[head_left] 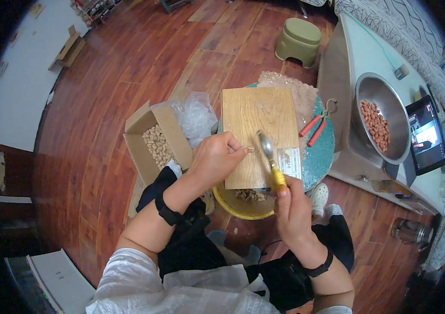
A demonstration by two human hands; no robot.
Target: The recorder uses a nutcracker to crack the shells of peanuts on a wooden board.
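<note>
A wooden board lies in front of me. Over its left part is my left hand, its thumb and fingertips pinched together around something small that I cannot make out. My right hand grips the yellow handle of a metal spoon. The spoon's bowl is over the board, close to the left fingertips. To the left, an open cardboard box contains many pale nuts in their shells. Under the board's near edge, a yellow-rimmed basin with shell scraps is partly hidden.
Red-handled pliers lie right of the board on a teal round surface. A metal bowl of reddish kernels and a tablet stand on the counter. Crumpled clear plastic sits beside the box. Farther off is a green stool.
</note>
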